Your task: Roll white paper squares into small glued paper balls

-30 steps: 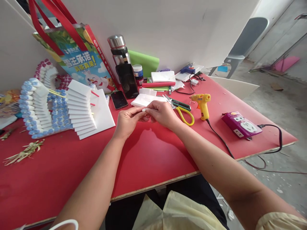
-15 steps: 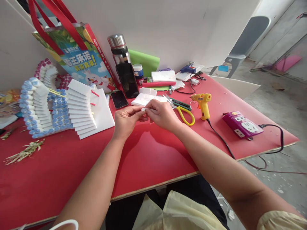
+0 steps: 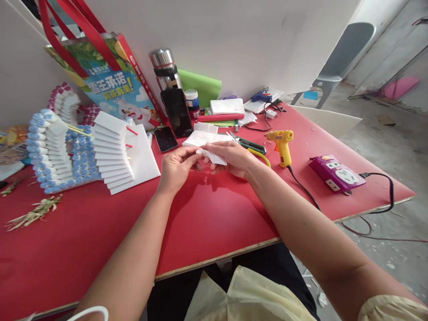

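Over the red table's middle, my left hand pinches one end of a small piece of thin white paper between thumb and fingers. That end looks bunched or rolled; the other end spreads out loose and flat. My right hand closes round the paper from the other side, its thumb side on top and some fingertips below. Just behind my hands lies a stack of white paper sheets. Yellow-handled scissors are partly hidden by my right hand.
A yellow glue gun stands to the right, its cord running near my right forearm. Beyond it sits a purple power strip. Left are folded white stacks and a blue-and-white model. Phones, a steel flask and a bag stand behind.
The white paper has unfurled from a small rolled bit into a visible loose flap. My right hand has flattened and turned over it, covering more of the scissors. My left hand stays nearly still.
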Available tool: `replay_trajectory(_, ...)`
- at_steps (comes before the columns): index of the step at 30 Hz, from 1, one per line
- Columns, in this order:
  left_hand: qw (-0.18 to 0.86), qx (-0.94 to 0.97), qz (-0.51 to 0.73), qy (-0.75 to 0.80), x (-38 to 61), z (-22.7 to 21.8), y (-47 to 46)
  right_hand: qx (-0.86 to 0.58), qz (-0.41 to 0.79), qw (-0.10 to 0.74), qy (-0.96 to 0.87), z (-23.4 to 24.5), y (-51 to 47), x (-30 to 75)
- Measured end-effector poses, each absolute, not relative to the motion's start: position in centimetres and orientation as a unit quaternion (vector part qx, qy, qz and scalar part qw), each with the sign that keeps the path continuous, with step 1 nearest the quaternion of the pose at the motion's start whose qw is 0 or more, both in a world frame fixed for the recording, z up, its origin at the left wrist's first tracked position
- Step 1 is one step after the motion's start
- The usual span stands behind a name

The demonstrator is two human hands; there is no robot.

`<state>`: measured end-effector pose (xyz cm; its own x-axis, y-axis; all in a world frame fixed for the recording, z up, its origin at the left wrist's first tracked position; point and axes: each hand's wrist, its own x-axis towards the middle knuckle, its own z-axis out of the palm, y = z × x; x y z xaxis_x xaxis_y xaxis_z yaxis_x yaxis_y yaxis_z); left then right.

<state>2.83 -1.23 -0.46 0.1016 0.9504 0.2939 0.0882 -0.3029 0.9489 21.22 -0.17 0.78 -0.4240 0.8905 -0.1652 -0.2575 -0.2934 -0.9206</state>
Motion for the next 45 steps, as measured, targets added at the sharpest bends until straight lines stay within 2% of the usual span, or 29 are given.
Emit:
replay_trajectory(4,0.42,0.602,0.523,0.433,2.9,-0.4,-1.3,-0.355,0.674,0.411,-0.5,0.8,-0.4,21.1)
replay_trajectory(8,0.439,0.577,0.525,0.446,2.9,-0.4,-1.3,-0.383,0.578,0.426,-0.581,0.9,-0.5,21.0)
replay_trajectory(16,0.454,0.561,0.535,0.439,3.2,-0.2,-1.4,-0.504,0.27,0.417,-0.707,0.6,-0.7,20.5)
replay_trajectory(21,0.444,0.545,0.559,0.439,3.4,-0.2,-1.4,-0.483,0.137,0.428,-0.751,0.3,-1.3,19.8)
replay_trajectory(45,0.455,0.581,0.515,0.436,2.5,-0.2,-1.4,-0.4,0.179,0.422,-0.794,0.3,-1.2,20.5)
